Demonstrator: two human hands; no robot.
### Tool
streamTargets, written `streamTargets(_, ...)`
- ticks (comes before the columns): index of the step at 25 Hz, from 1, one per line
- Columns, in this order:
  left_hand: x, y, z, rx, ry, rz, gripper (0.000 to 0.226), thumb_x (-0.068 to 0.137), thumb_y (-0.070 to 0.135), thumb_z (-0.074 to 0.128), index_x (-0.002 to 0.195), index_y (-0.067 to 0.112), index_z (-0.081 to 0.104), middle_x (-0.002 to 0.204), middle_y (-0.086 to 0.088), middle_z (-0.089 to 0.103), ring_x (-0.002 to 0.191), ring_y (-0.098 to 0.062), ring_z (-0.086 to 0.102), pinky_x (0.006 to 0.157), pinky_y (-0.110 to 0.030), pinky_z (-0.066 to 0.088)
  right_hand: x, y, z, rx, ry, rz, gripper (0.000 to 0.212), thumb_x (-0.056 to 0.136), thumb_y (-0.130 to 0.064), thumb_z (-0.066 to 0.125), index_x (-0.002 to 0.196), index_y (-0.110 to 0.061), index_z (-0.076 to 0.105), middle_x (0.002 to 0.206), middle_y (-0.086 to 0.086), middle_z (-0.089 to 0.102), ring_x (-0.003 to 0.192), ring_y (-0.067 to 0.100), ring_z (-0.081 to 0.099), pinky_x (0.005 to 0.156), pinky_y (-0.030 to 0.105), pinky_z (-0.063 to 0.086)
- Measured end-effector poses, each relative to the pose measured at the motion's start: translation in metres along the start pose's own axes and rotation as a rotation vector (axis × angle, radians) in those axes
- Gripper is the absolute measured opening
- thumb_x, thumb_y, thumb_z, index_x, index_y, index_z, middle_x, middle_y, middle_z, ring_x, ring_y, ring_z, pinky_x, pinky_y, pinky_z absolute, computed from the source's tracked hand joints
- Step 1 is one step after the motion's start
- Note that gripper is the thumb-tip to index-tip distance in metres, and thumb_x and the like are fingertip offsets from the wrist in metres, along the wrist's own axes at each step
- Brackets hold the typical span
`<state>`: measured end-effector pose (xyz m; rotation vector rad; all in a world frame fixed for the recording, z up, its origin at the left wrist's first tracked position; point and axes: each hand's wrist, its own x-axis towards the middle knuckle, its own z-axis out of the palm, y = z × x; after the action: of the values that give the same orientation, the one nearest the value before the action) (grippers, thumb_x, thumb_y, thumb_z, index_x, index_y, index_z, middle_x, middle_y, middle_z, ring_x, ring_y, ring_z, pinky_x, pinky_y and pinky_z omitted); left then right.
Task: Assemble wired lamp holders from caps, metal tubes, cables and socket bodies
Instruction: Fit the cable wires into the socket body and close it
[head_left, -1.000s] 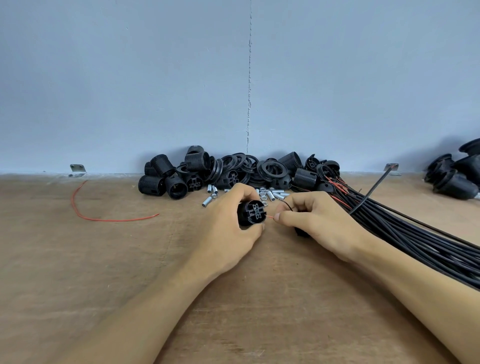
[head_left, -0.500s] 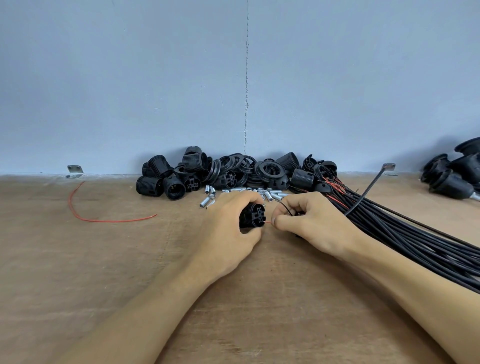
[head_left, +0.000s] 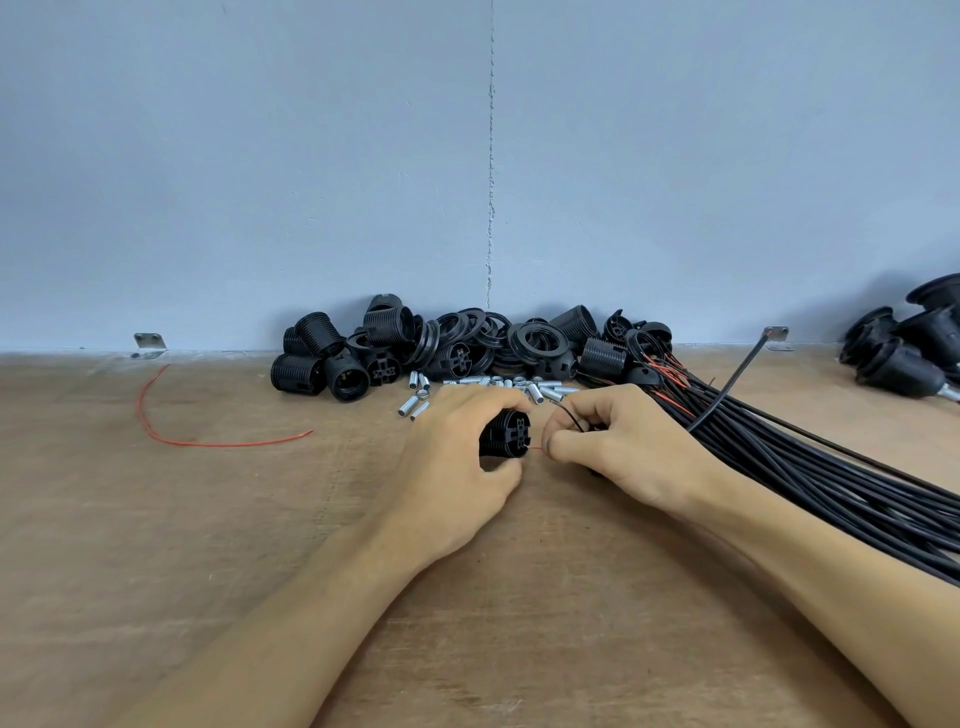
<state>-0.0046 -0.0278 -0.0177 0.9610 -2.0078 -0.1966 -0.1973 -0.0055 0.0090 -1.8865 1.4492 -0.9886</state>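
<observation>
Socket body (head_left: 506, 434), black and ribbed, gripped in the curled fingers and thumb of the left hand (head_left: 457, 467) just above the wooden tabletop (head_left: 156, 545), its terminal end turned to the right. The right hand (head_left: 623, 452), just beside it, pinches a thin red wire (head_left: 536, 449) between thumb and forefinger; the wire's tip meets the lower right edge of the terminal end, though whether it has entered an opening cannot be told. A thin black wire (head_left: 571, 420) arcs over the right hand's knuckles and disappears among the curled fingers. To the right, a cable bundle (head_left: 805, 467) of black sheathed leads runs from the near right edge toward the far centre, where stripped red and black ends fan out; one lead (head_left: 737, 379) rises clear of the rest toward the far wall (head_left: 311, 156). Along the wall's foot lies a heap of socket bodies and ring caps (head_left: 467, 348), with short metal tubes (head_left: 519, 387) scattered just in front of it, some touching the far side of both hands. A loose red wire (head_left: 208, 441) curves across the tabletop on the left, well apart from the hands. Several assembled lamp holders (head_left: 904, 348) are grouped at the far right edge. Two small metal brackets (head_left: 149, 342) (head_left: 776, 332) sit where tabletop meets wall.
</observation>
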Motion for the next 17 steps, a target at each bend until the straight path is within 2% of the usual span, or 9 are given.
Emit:
streamTargets(3,-0.0006,-0.0002,0.0011,0.016,-0.006,0.025,0.047,0.070,0.004,0.079,0.107,0.031,0.070,0.101,0.023,0.063,0.103,0.001,0.050,0.092,-0.001,0.028,-0.0002,-0.0006,0.0002,0.009,-0.003,0.002,0.008,0.074,-0.023,0.067,0.073,-0.015,0.070,0.057,-0.008,0.046,0.053,0.005,0.037,0.051,0.012,0.031)
streamTargets(6,-0.0001,-0.0010,0.0018,0.021,-0.005,0.030,0.047,0.069,0.005,0.080,0.108,0.030,0.070,0.102,0.024,0.062,0.103,0.003,0.049,0.093,0.001,0.026,-0.0009,-0.0020,-0.0005,-0.002,-0.011,-0.006,0.008,0.080,-0.019,0.068,0.073,-0.017,0.070,0.062,-0.002,0.051,0.059,0.007,0.041,0.057,0.018,0.036)
streamTargets(9,0.0001,-0.0012,0.0013,0.014,0.008,0.028,0.048,0.069,0.006,0.080,0.107,0.033,0.070,0.099,0.029,0.061,0.103,0.002,0.050,0.093,0.000,0.028,-0.0028,-0.0040,-0.0011,-0.001,-0.011,-0.028,0.013,0.086,-0.018,0.068,0.074,-0.018,0.069,0.061,-0.005,0.050,0.059,0.006,0.041,0.058,0.017,0.037)
streamTargets(12,-0.0001,-0.0010,0.0008,0.009,0.005,0.010,0.046,0.070,0.010,0.082,0.106,0.036,0.070,0.092,0.037,0.055,0.099,0.009,0.047,0.090,0.002,0.027,-0.0041,-0.0046,-0.0001,-0.035,-0.005,-0.072,0.016,0.090,-0.019,0.069,0.075,-0.019,0.068,0.059,-0.008,0.042,0.060,0.007,0.039,0.060,0.021,0.036)
streamTargets(17,0.0001,-0.0027,0.0007,0.006,-0.031,-0.080,0.041,0.073,0.027,0.084,0.109,0.041,0.069,0.091,0.027,0.056,0.100,0.015,0.045,0.084,0.004,0.027,-0.0059,-0.0040,0.0044,-0.087,0.074,-0.124,0.018,0.092,-0.020,0.069,0.075,-0.020,0.064,0.059,-0.014,0.038,0.061,0.006,0.037,0.062,0.022,0.035)
